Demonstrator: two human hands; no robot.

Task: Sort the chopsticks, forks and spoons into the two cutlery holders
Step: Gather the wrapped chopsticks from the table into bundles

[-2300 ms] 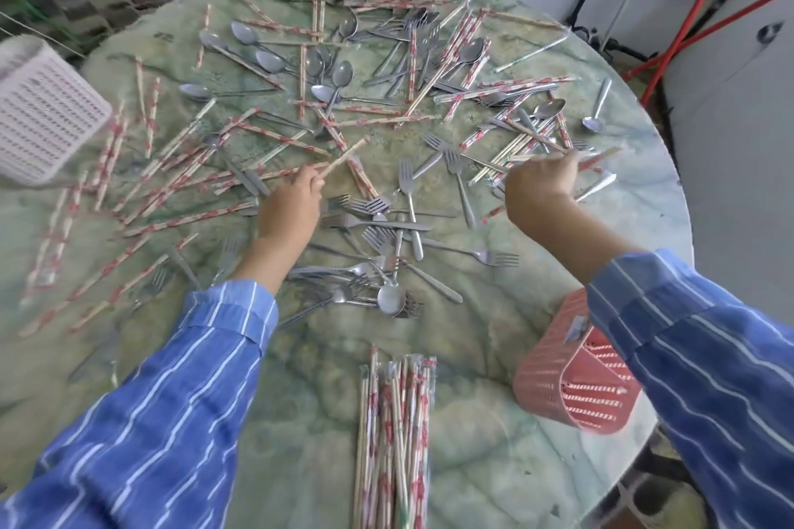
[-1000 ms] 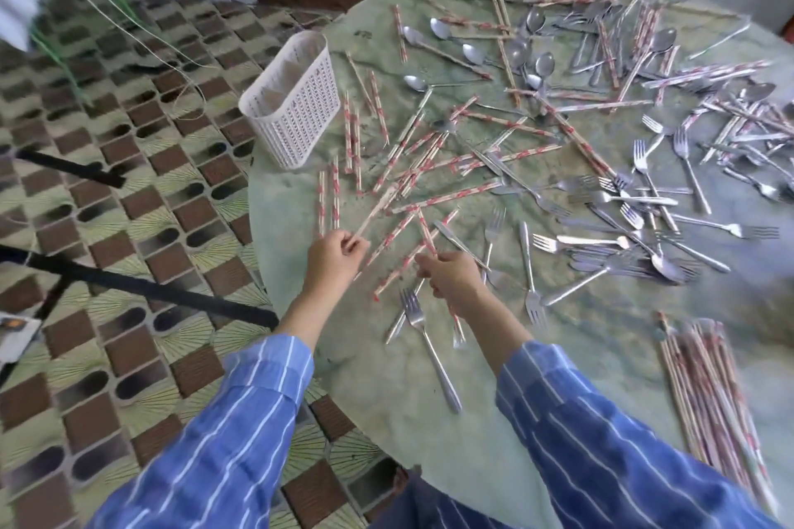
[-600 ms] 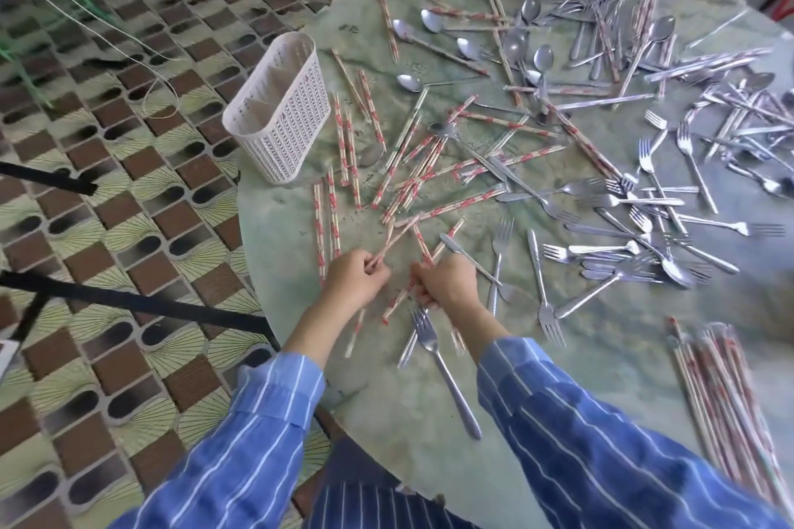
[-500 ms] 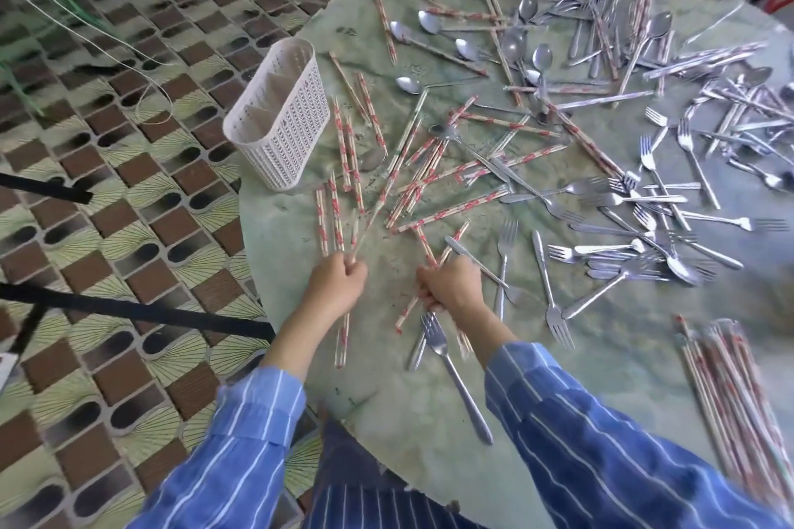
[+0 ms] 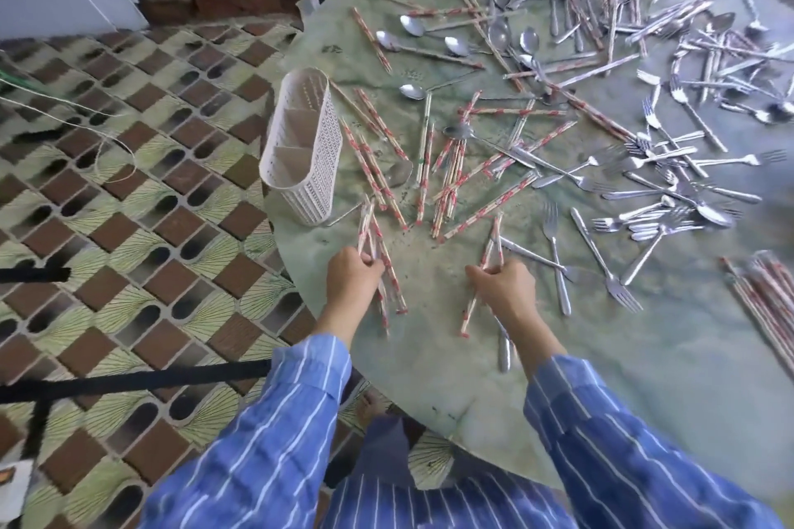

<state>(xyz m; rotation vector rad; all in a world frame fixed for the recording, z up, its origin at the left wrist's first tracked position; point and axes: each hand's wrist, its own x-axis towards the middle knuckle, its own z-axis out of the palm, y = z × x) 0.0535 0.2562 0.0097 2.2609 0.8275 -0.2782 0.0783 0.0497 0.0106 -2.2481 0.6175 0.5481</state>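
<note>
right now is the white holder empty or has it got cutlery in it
Empty. The white holder stands upright, and its open top shows only bare dividers, no cutlery inside.

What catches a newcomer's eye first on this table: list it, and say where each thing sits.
The round green table strewn with paper-wrapped chopsticks, spoons and forks, thickest toward its far right. Near the front edge the left hand and the right hand each grip a few chopsticks. A white cutlery holder stands at the table's left edge, compartments seemingly empty, and a gathered chopstick bundle lies at the right edge.
</note>
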